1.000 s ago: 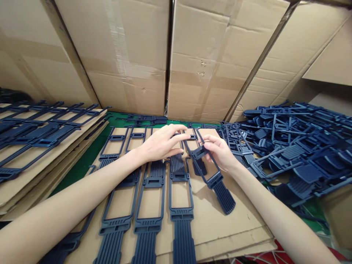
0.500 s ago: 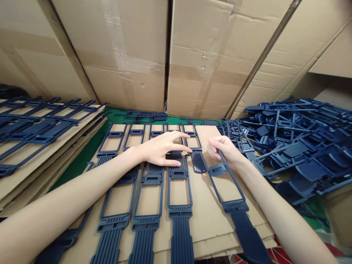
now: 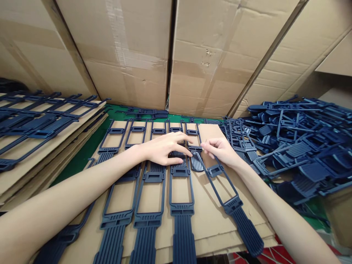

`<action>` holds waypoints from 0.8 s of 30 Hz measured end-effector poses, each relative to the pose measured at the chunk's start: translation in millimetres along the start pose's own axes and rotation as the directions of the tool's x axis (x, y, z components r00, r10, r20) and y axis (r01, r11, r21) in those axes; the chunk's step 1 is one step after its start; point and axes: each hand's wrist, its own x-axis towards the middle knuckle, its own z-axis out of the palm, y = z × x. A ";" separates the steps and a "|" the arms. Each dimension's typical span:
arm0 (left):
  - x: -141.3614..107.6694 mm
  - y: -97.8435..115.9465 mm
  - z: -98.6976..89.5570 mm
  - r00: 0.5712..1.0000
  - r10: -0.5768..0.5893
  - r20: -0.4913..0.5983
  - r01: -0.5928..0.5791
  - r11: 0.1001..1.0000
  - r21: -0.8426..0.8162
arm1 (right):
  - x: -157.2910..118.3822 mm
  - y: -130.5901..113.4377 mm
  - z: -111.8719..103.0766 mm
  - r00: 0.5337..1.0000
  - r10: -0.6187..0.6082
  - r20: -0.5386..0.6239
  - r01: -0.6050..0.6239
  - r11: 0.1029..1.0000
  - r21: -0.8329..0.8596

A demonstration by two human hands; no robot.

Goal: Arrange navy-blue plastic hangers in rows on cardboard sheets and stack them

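Observation:
My right hand (image 3: 220,149) is closed on the far end of a dark blue plastic frame part (image 3: 215,170), which has a ribbed paddle at its near end. The part lies slanted, its paddle over the cardboard's front edge. My left hand (image 3: 168,149) reaches over the middle of the rows with fingers apart, palm down. Its fingertips are close to a ribbed paddle (image 3: 197,162) of a far-row part. Under and beside this hand lies a matching frame part (image 3: 182,210), lined up with several others. Whether the left fingers touch a part I cannot tell.
The parts lie on a stacked cardboard sheet (image 3: 210,223). A tangled heap of the same parts (image 3: 302,146) is at the right. More sheets with parts (image 3: 16,176) stand at the left. Tall cardboard boxes (image 3: 132,51) form a wall behind the green surface (image 3: 101,146).
My right hand has moved slightly left, bringing the held part's far end and paddle leftward. My left hand has hardly moved. The view has shifted a little.

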 end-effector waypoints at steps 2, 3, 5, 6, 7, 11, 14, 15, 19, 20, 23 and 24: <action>0.2 -0.2 0.1 1.000 -0.008 -0.004 0.008 1.000 -0.008 | -1.4 -5.5 3.8 1.000 0.001 0.012 0.000 0.998 -0.064; 0.4 -0.4 -0.1 1.000 -0.015 -0.005 0.015 1.000 -0.012 | -2.1 -8.4 5.5 1.000 0.000 0.014 0.001 0.996 -0.089; 0.7 -0.5 -0.6 1.000 -0.026 -0.004 0.026 0.999 -0.020 | -3.3 -13.2 8.0 1.000 -0.015 0.018 0.017 0.993 -0.120; 1.0 -0.5 -0.9 1.000 -0.030 -0.002 0.030 0.999 -0.023 | -3.7 -14.7 8.7 0.999 -0.028 0.026 0.031 0.991 -0.134; 1.2 -0.4 -1.1 0.999 -0.034 -0.001 0.034 0.999 -0.023 | -4.0 -15.3 9.1 0.998 -0.044 0.037 0.049 0.988 -0.150; 1.8 -0.6 -1.5 0.999 -0.049 0.001 0.049 0.999 -0.013 | -4.6 -11.6 8.3 0.991 -0.092 0.095 0.113 0.965 -0.238; 0.9 -2.7 -1.1 0.998 -0.057 -0.022 0.057 0.998 -0.006 | -4.8 -8.5 7.3 0.990 -0.100 0.095 0.124 0.947 -0.297; 0.3 -3.9 -0.8 0.997 -0.065 -0.031 0.065 0.998 -0.001 | -4.8 -8.2 6.9 0.991 -0.101 0.089 0.123 0.942 -0.311; -3.1 -8.9 1.0 0.992 -0.127 -0.015 0.128 0.991 0.041 | -4.5 -8.3 5.4 0.994 -0.097 0.059 0.111 0.933 -0.342; -3.9 -9.8 1.5 0.990 -0.141 -0.002 0.141 0.989 0.051 | -4.3 -8.1 5.0 0.994 -0.095 0.048 0.106 0.932 -0.346; -4.8 -10.7 2.1 0.987 -0.156 0.022 0.155 0.986 0.054 | -3.2 -5.5 3.9 0.996 -0.089 -0.001 0.083 0.937 -0.340; -4.8 -10.4 2.0 0.988 -0.153 0.023 0.152 0.987 0.046 | -2.6 -4.2 3.5 0.996 -0.085 -0.032 0.070 0.939 -0.336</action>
